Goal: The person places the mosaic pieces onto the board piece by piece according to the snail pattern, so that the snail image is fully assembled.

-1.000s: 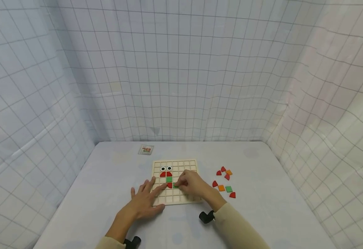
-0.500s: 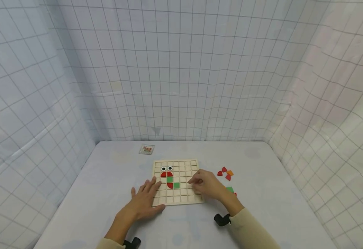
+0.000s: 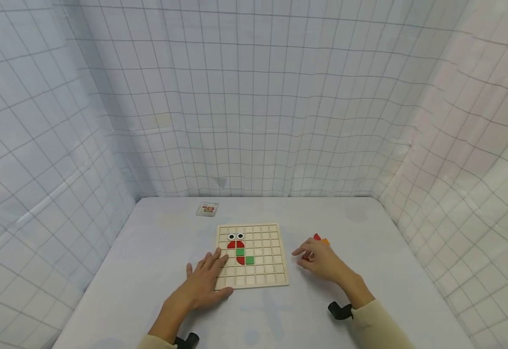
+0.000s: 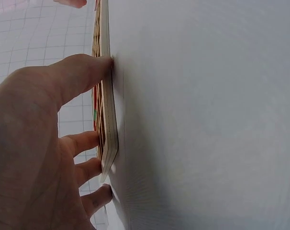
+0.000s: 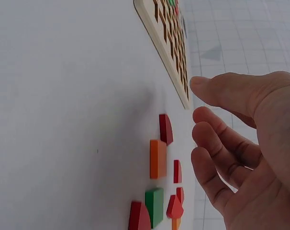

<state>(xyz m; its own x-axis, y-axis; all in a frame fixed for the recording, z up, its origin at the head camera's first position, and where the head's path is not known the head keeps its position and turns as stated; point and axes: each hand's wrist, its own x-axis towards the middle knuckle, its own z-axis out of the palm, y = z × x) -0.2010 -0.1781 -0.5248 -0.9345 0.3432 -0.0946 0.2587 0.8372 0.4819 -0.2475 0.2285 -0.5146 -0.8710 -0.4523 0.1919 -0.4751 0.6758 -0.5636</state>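
A wooden grid board (image 3: pixel 267 269) lies on the table in the head view. Set in its cells are two eye tiles (image 3: pixel 236 236), red quarter-round tiles (image 3: pixel 240 261) and two green square tiles (image 3: pixel 250 260). My left hand (image 3: pixel 202 285) rests with spread fingers on the board's left side, its thumb at the near edge. Off the board's right side, my right hand (image 3: pixel 323 261) hovers over loose tiles with nothing between its fingers. Under it, the right wrist view shows a red quarter-round tile (image 5: pixel 165 129), an orange square tile (image 5: pixel 158 159) and a green square tile (image 5: pixel 154 207).
A small picture card (image 3: pixel 207 209) lies behind the board, to the left. More loose red tiles (image 5: pixel 174 207) lie farther off in the right wrist view, partly hidden by my hand in the head view. A gridded white curtain (image 3: pixel 254 121) surrounds the table.
My right hand has let go of the green square tile on the board and moved right, over the loose tiles. My left index finger has drawn back from the red tile.
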